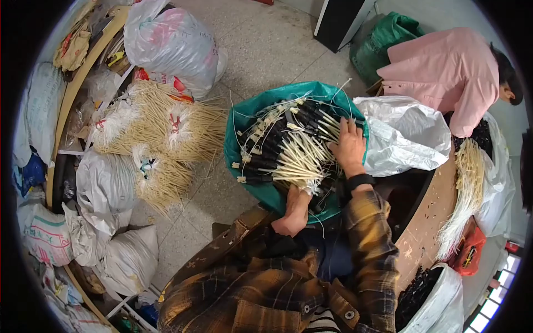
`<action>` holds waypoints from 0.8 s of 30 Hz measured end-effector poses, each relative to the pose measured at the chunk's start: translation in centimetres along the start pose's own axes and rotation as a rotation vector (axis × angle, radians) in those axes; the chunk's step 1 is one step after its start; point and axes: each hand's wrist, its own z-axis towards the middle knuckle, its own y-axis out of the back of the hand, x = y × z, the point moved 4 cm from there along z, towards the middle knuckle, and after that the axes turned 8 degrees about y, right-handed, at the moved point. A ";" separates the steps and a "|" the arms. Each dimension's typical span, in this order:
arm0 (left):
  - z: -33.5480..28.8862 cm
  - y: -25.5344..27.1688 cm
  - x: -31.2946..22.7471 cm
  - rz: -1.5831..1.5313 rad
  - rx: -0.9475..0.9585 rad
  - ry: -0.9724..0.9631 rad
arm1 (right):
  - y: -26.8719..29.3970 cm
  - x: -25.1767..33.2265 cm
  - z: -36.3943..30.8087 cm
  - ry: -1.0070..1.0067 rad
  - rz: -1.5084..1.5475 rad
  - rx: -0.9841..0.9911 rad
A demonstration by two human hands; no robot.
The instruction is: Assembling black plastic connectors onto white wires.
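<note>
A green bag (252, 186) with its mouth spread wide stands in front of me. In it lies a bundle of cream-coloured wires (300, 155), its strands fanned out and tipped with black sleeves and small pale connectors. My left hand (294, 213) is closed around the bundle's near end, where white thin strands gather; its fingertips are hidden underneath. Fingers stretched out, my right hand (351, 145) rests on the right side of the wires, just inside the bag's rim. A dark band circles my right wrist.
Tied bundles of cream wires (177, 125) lie to the left, beside a full translucent sack (172, 50) and several white sacks (130, 258). A white bag (402, 133) adjoins the green one. At right, a brown table (422, 238) holds more wires; a person in pink (444, 72) bends nearby.
</note>
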 end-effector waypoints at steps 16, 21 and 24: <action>-6.6 -3.9 -4.8 2.054 0.405 -0.404 | -4.1 8.5 -7.2 0.552 0.213 0.224; -8.1 -6.3 -5.9 1.940 0.477 -0.541 | -1.7 4.8 -10.1 0.515 0.416 0.200; -8.8 -8.4 -8.0 1.621 0.406 -0.703 | 2.9 1.4 -13.5 0.474 0.391 0.049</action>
